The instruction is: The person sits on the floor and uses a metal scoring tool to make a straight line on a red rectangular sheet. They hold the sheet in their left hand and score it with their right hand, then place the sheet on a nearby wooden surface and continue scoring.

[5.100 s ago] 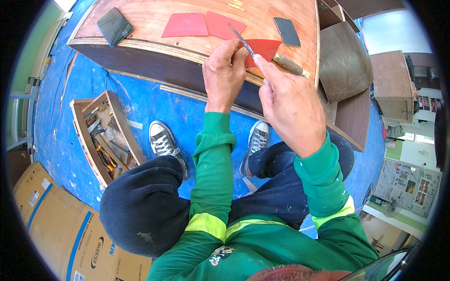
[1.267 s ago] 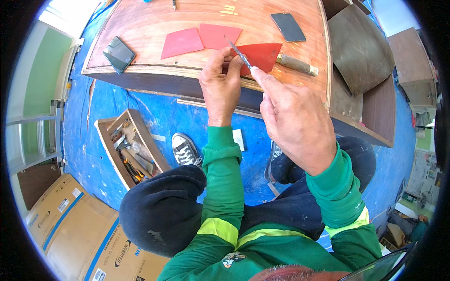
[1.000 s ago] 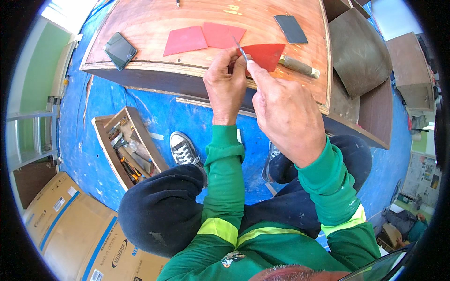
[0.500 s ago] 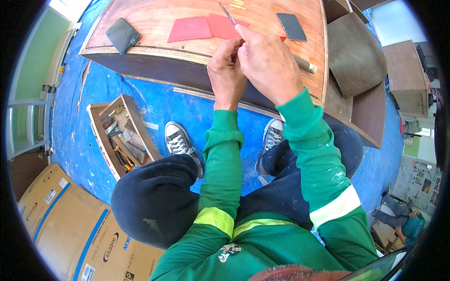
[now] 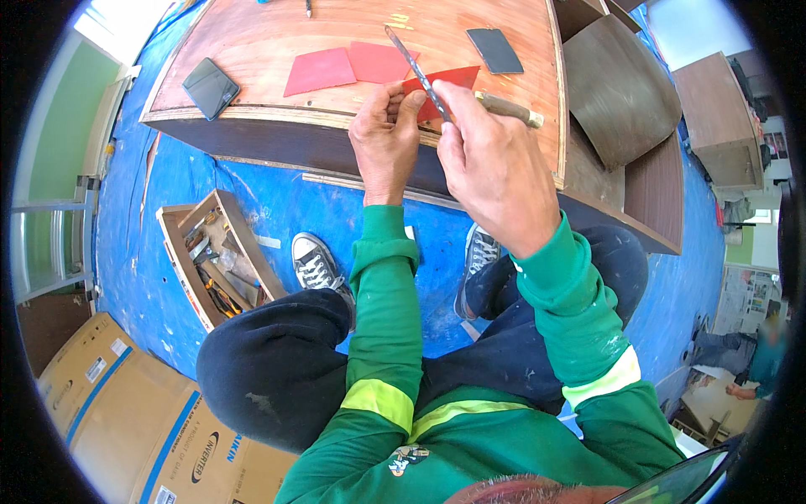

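While a wooden toolbox (image 5: 247, 239) of hand tools sits on the blue floor sheet (image 5: 134, 244), a smartphone (image 5: 211, 88) lies near the plywood worktop's (image 5: 260, 42) left end. Next come two flat red pieces (image 5: 319, 72), then the left hand (image 5: 384, 139), its thumb and fingers pinching a third, darker red sheet (image 5: 460, 77) at the front edge. A narrow metal blade (image 5: 411, 63) crosses that sheet, gripped in the right hand's (image 5: 502, 168) curled fingers. Beyond lie a dark rectangular slab (image 5: 494, 50) and, rightmost, a thick tool handle (image 5: 510, 109).
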The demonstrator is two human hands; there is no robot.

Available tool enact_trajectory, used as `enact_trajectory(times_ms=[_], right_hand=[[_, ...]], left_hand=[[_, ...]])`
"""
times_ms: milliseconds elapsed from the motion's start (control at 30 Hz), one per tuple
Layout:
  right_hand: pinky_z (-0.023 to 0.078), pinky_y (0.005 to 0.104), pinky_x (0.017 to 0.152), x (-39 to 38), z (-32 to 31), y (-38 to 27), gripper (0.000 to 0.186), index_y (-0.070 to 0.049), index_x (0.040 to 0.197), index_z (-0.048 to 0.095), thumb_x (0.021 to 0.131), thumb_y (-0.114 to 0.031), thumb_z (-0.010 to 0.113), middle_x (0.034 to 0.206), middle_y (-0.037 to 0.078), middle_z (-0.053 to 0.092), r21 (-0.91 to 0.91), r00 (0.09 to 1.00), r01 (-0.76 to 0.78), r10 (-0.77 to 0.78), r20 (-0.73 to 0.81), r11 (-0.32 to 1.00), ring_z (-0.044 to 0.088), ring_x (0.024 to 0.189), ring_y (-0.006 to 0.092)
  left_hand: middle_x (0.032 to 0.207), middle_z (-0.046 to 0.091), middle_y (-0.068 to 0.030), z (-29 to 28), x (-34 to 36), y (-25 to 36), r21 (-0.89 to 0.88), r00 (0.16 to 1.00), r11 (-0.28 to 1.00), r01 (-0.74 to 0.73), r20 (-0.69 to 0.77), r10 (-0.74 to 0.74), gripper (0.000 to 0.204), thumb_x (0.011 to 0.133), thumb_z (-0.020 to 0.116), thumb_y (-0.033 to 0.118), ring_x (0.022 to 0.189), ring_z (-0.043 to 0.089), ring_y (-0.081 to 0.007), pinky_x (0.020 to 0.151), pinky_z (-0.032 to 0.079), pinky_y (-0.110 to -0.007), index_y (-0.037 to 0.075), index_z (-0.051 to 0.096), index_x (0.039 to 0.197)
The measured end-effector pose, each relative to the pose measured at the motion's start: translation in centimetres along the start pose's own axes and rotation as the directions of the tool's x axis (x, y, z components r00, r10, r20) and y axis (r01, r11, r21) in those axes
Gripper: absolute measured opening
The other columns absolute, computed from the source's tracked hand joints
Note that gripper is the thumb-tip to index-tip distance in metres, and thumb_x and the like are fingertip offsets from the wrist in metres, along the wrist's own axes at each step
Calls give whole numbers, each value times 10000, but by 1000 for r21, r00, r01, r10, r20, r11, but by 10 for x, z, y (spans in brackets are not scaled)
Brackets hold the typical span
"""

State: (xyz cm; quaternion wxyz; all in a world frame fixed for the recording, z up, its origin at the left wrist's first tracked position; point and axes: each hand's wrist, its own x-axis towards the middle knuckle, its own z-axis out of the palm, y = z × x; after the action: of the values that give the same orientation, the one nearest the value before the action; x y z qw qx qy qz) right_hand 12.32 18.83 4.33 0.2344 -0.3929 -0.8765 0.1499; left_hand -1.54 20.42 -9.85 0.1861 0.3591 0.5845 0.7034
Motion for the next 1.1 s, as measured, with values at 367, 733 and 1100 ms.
enact_trajectory(times_ms=[367, 733, 1100], right_hand=[[617, 521, 790, -43, -10, 7, 476, -33, 1506, 706, 1031, 0, 694, 1004, 287, 791, 77, 1000, -21, 20, 14, 997, 789, 856, 441], [615, 548, 807, -45, -6, 13, 449, -23, 1490, 701, 1042, -35, 676, 1001, 288, 787, 81, 1000, -26, 25, 11, 996, 778, 882, 458], [605, 569, 801, -43, -16, 15, 445, -6, 1482, 684, 1042, -71, 678, 961, 291, 775, 107, 994, -94, 87, 64, 990, 775, 875, 468]], left_hand=[[956, 835, -76, 0, -1, 9, -34, 997, 997, 63, 48, -62, 220, 1057, 826, 55, 849, 771, -104, 758, 650, -298, -52, 788, 1245], [945, 818, -72, 1, 1, 9, 10, 998, 999, 46, 39, -46, 229, 1067, 817, 79, 846, 763, -108, 771, 646, -307, -47, 783, 1256], [915, 789, -89, -1, 8, 3, 108, 996, 990, 93, 8, -94, 295, 1045, 866, 151, 778, 686, -126, 753, 583, -328, -38, 775, 1253]])
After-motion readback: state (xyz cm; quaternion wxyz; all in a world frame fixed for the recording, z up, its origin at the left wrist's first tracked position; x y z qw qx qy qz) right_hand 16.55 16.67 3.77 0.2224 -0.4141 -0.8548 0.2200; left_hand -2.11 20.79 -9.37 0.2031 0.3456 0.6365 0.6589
